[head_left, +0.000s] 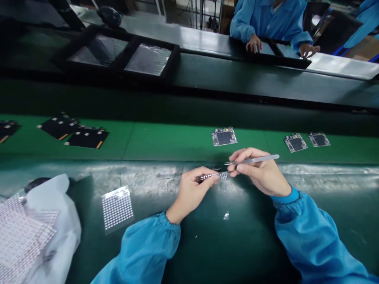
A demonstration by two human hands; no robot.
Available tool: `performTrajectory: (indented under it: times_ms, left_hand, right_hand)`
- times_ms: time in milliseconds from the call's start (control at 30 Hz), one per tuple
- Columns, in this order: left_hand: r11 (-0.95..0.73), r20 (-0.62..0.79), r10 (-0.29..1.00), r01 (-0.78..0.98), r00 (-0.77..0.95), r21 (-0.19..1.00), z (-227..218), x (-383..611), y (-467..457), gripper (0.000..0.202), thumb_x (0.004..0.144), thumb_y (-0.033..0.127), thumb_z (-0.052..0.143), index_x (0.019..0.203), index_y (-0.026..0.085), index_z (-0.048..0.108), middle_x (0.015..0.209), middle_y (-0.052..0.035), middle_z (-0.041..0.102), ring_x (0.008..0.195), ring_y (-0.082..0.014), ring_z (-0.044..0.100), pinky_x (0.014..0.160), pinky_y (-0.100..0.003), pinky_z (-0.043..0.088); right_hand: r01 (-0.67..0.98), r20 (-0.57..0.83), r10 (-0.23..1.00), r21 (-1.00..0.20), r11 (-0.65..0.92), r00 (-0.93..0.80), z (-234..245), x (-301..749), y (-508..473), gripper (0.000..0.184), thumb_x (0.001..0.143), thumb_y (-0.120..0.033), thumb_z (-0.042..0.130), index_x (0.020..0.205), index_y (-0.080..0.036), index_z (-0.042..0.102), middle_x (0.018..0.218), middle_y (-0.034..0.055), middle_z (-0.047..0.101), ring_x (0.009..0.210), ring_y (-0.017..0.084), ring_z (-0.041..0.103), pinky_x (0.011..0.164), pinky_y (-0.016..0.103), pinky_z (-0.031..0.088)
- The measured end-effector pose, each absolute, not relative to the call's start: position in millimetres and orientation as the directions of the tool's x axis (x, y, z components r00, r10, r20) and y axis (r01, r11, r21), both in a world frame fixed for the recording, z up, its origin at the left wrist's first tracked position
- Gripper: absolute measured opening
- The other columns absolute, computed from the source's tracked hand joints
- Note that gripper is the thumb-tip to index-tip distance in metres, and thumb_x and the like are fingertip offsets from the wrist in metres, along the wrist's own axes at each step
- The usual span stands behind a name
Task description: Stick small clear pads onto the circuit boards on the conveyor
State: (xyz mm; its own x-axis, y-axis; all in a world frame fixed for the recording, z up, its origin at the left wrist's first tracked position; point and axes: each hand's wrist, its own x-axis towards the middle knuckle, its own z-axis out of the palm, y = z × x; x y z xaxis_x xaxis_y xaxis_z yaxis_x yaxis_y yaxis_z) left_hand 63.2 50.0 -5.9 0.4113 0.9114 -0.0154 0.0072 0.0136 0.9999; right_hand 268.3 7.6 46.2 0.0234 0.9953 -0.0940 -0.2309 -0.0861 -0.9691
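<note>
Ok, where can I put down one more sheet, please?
The dark mat right of your right hand, above the blue sleeve, is free. So is the green belt between the black pads and the first circuit board. Around the white bag is crowded.

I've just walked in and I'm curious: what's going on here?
A person's left hand pinches a small dotted strip, while the right hand holds steel tweezers close to it. Circuit boards lie on a green belt ahead, a dotted sheet rests on the dark mat nearby, and a co-worker in blue is across the line.
</note>
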Motion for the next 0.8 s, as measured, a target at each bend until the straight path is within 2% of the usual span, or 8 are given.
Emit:
performTrajectory:
  times_ms: [133, 233, 300, 800]
  left_hand:
    - [0.008, -0.008, 0.907, 0.002, 0.42, 1.0, -6, 63, 50, 0.004, 0.079, 0.018, 0.074, 0.076, 0.017, 0.077, 0.067, -0.0033, 0.076, 0.057, -0.0134, 0.067, 0.054, -0.022, 0.052]
    - [-0.002, -0.003, 0.903, 0.011, 0.429, 1.0, -7, 63, 50, 0.006, 0.08, 0.018, 0.074, 0.075, 0.017, 0.077, 0.067, -0.0031, 0.075, 0.057, -0.0134, 0.067, 0.054, -0.022, 0.052]
    - [-0.011, 0.001, 0.903, 0.019, 0.43, 1.0, -7, 62, 50, 0.006, 0.08, 0.019, 0.074, 0.075, 0.017, 0.077, 0.067, -0.0029, 0.075, 0.058, -0.0134, 0.066, 0.055, -0.022, 0.051]
    - [-0.017, 0.001, 0.903, 0.035, 0.43, 0.999, -5, 62, 50, 0.008, 0.081, 0.02, 0.073, 0.074, 0.017, 0.076, 0.067, -0.0039, 0.075, 0.059, -0.0145, 0.067, 0.055, -0.023, 0.051]
  right_hand:
    - [-0.086, -0.044, 0.993, -0.996, -0.035, 0.109, 47, 258, 3, 0.016, 0.079, -0.023, 0.083, 0.089, -0.016, 0.073, 0.081, 0.0062, 0.076, 0.065, 0.019, 0.074, 0.064, 0.034, 0.065]
    - [0.068, 0.0, 0.986, -0.998, -0.011, 0.165, 45, 251, 2, 0.014, 0.076, -0.024, 0.085, 0.081, -0.016, 0.074, 0.081, 0.0062, 0.076, 0.06, 0.017, 0.071, 0.057, 0.03, 0.062]
    - [0.112, 0.008, 0.987, -0.994, -0.01, 0.158, 44, 249, 2, 0.013, 0.077, -0.026, 0.084, 0.078, -0.017, 0.075, 0.081, 0.006, 0.076, 0.057, 0.015, 0.069, 0.055, 0.029, 0.06]
    - [0.067, -0.035, 0.988, -0.997, -0.046, 0.15, 44, 244, 4, 0.017, 0.08, -0.032, 0.081, 0.076, -0.017, 0.074, 0.071, 0.0056, 0.074, 0.054, 0.016, 0.069, 0.049, 0.028, 0.06]
